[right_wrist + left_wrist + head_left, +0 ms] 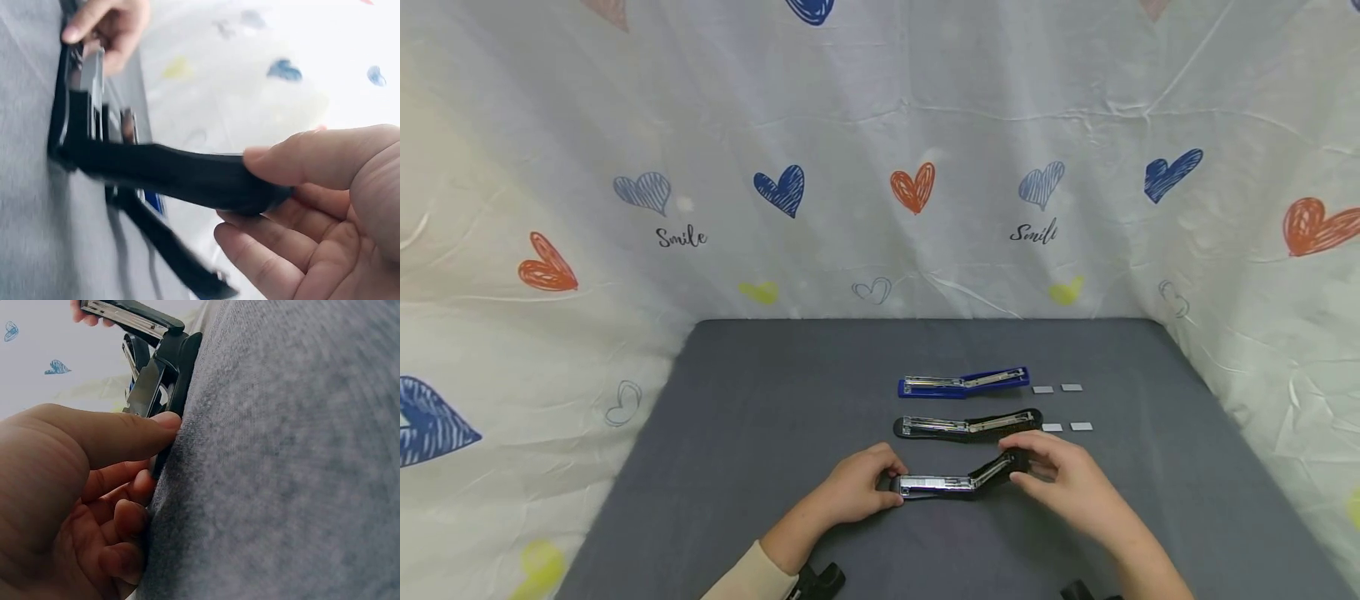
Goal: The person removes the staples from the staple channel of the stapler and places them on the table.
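The nearest black stapler (pixel 936 484) is swung open, its silver staple channel showing. At its left end my left hand (pixel 857 487) pinches the base between thumb and fingers, close against the cloth in the left wrist view. My right hand (pixel 1067 483) holds the tip of the raised top arm (pixel 181 175), thumb on one side and fingers on the other. Behind lies a second black stapler (pixel 970 427), and farther back a blue stapler (pixel 951 386); both are opened out, with neither hand on them.
Several small pale rectangular pieces (pixel 1072 387) lie in two rows right of the farther staplers. A dark grey cloth (pixel 775 383) covers the table. Behind it hangs a white curtain (pixel 850 100) printed with hearts.
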